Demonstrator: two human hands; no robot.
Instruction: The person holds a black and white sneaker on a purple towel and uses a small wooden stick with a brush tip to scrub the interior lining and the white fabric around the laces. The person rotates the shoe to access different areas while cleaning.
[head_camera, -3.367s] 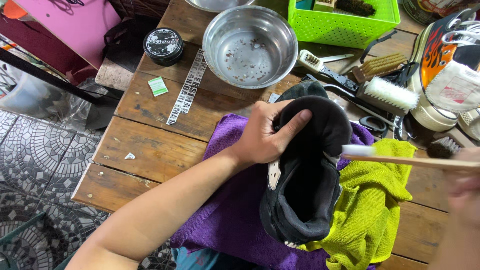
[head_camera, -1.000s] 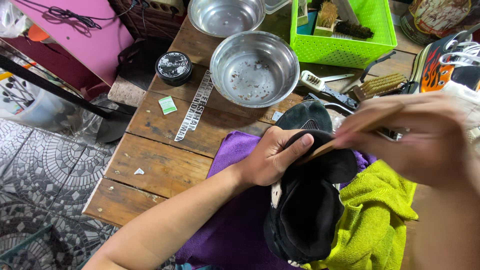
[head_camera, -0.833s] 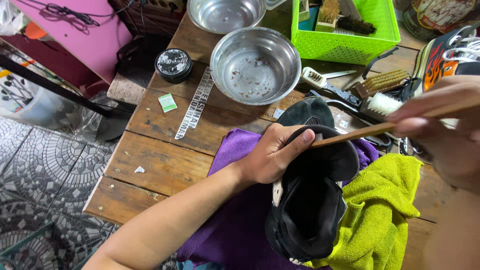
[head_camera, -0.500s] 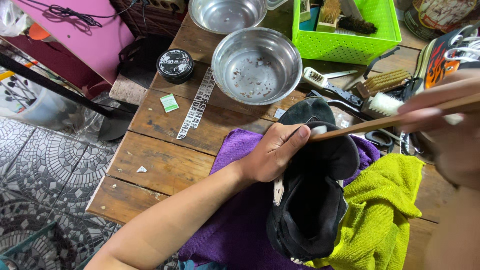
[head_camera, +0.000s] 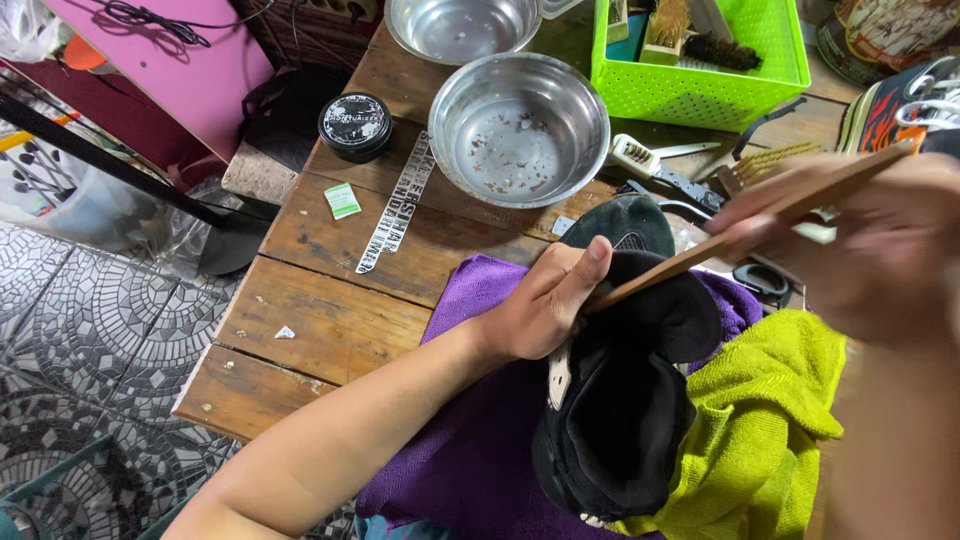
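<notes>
Blur smeared the right hand (head_camera: 880, 250) at three o'clock, so its fingers could not be told apart, though they were plainly closed round a long wooden handle (head_camera: 760, 215) that slanted down toward the middle of the view; whatever head the handle carried was hidden behind the left hand (head_camera: 545, 305). That left hand sat at the centre, fingers and thumb pressed against the collar of one black shoe (head_camera: 625, 400), which stood with its dark opening facing the camera, its sole and toe out of sight. The shoe rested on one purple cloth (head_camera: 480, 450) and touched one yellow-green towel (head_camera: 770, 430) at four o'clock, both cut off by the lower edge. On the wooden table (head_camera: 330, 320) stood two steel bowls: the nearer bowl (head_camera: 518, 128) at twelve o'clock, speckled with bits, and a farther bowl (head_camera: 462, 25) cropped by the top edge. One round black tin (head_camera: 356, 125) lay at eleven o'clock, just left of the nearer bowl. One green basket (head_camera: 700, 60) at one o'clock held brushes that were hard to count. Tools between basket and right hand were half covered.
</notes>
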